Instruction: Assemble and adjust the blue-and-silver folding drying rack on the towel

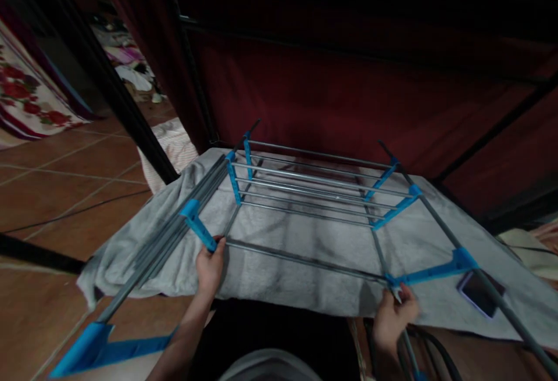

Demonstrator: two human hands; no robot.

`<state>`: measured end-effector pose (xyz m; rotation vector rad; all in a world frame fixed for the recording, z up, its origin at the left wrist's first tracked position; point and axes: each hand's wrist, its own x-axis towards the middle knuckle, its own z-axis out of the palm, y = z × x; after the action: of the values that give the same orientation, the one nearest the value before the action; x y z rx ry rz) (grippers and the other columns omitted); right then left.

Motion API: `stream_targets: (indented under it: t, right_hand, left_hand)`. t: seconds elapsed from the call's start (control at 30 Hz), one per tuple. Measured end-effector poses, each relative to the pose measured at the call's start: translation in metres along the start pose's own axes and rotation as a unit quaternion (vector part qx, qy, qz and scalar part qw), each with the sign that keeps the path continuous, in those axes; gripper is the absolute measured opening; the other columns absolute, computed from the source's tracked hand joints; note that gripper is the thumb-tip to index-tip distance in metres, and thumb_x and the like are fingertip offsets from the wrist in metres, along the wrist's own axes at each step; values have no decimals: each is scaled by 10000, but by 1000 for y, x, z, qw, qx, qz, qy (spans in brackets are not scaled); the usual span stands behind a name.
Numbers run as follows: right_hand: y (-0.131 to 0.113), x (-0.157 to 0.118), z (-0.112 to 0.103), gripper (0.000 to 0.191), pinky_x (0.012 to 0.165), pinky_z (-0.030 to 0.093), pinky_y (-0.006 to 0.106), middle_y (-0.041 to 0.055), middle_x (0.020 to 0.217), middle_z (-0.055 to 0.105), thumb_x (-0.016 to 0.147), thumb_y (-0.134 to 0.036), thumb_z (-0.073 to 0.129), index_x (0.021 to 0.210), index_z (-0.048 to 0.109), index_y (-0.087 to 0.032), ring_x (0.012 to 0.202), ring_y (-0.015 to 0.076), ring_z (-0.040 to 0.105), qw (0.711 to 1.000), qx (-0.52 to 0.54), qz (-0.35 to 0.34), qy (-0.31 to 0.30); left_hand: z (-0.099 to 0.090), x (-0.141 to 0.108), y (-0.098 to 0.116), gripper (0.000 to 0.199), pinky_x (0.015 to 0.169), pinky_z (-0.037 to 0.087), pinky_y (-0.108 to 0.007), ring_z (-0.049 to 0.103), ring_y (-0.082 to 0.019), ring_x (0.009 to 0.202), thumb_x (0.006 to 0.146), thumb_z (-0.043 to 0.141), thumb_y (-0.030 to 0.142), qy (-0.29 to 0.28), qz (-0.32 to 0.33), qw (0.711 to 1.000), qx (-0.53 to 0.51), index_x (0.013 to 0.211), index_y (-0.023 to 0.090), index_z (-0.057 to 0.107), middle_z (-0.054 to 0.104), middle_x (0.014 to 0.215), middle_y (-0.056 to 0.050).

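A rack of grey metal tubes (305, 260) joined by blue plastic brackets stands on a grey blanket (279, 230). My left hand (210, 268) pinches the lower end of a blue bracket (198, 227), where the nearest cross tube meets it. At the other end of that tube, my right hand (394, 314) has its fingers closed at the tip of another blue bracket (431, 273). Several cross tubes (314, 186) span the brackets farther back. A bundle of loose grey tubes (174, 233) lies along the left side of the rack.
On the blanket at the right lies a phone (482, 294). Dark red fabric (326, 102) hangs behind, with black frame poles (108, 79) at the left. Another blue bracket (100, 349) is at the lower left, over the tiled floor (100, 178).
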<state>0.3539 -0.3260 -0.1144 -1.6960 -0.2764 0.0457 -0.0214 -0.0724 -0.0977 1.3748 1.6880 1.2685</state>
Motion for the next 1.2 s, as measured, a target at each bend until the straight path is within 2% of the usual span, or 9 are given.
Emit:
stream_targets:
  t: [0.1,0.17,0.23,0.3,0.43,0.57,0.73,0.93,1.2]
  right_hand:
    - [-18,-30,26,491,1163,276,496,144,1402,477,842,-403,584,1283,531,-192,1363,300,384,984,-87,-139,-69]
    - [-33,-48,55,388,1136,323,498,127,1318,548,897,-347,510,1252,566,-203,1298,275,466,958,-77,-191,-200]
    - [-44,-67,89,340,1098,379,484,102,1264,588,933,-277,442,1238,584,-227,1227,251,528,915,-71,-230,-323]
    - [-53,-90,123,373,1082,402,472,96,1291,588,941,-199,402,1266,579,-240,1231,247,532,862,-95,-285,-408]
    - [-63,-136,178,468,1051,422,448,113,1340,583,924,-97,384,1344,552,-218,1238,269,532,749,-172,-382,-514]
    - [-75,-166,219,471,1035,422,423,127,1345,585,954,-123,388,1409,498,-182,1186,265,554,669,-239,-434,-554]
    - [-92,-183,255,461,1037,434,406,134,1300,592,991,-160,363,1447,435,-157,1170,244,561,606,-292,-453,-585]
    - [-102,-181,276,566,892,516,345,97,1337,561,975,-107,289,1512,347,-278,1067,201,638,567,-336,-438,-612]
    - [-105,-174,272,610,912,514,360,64,1337,598,945,-123,311,1516,343,-338,1069,205,653,547,-347,-425,-632]
  left_hand:
    - [0,-1,-5,466,920,501,-392,660,-267,921,773,587,530,-9,2,1000,-2,1018,143,677,712,908,-106]
    - [0,-1,-10,471,936,496,-405,656,-269,941,779,570,500,-11,4,1000,-8,1073,142,655,711,944,-114]
    - [0,-1,-15,457,941,494,-424,654,-272,942,783,549,458,-14,8,1000,-3,1104,143,635,708,955,-118]
    - [0,-1,-18,422,937,496,-433,654,-274,939,780,537,412,-20,16,1000,15,1098,149,628,704,957,-119]
    - [-3,-5,-22,332,920,495,-428,638,-270,944,770,549,340,-13,29,998,45,1044,165,616,680,980,-114]
    - [-8,-11,-26,222,897,482,-413,604,-255,908,763,526,252,-14,47,996,77,958,180,603,644,934,-93]
    - [-4,-10,-33,156,870,484,-417,583,-255,868,776,538,264,-8,47,995,93,890,182,605,621,893,-88]
    - [2,-4,-42,263,983,461,-436,602,-269,1006,813,542,292,-5,48,995,84,1024,176,648,657,1026,-111]
    - [5,1,-51,316,981,474,-433,625,-267,1003,831,547,307,5,28,996,79,1097,188,670,681,1035,-98]
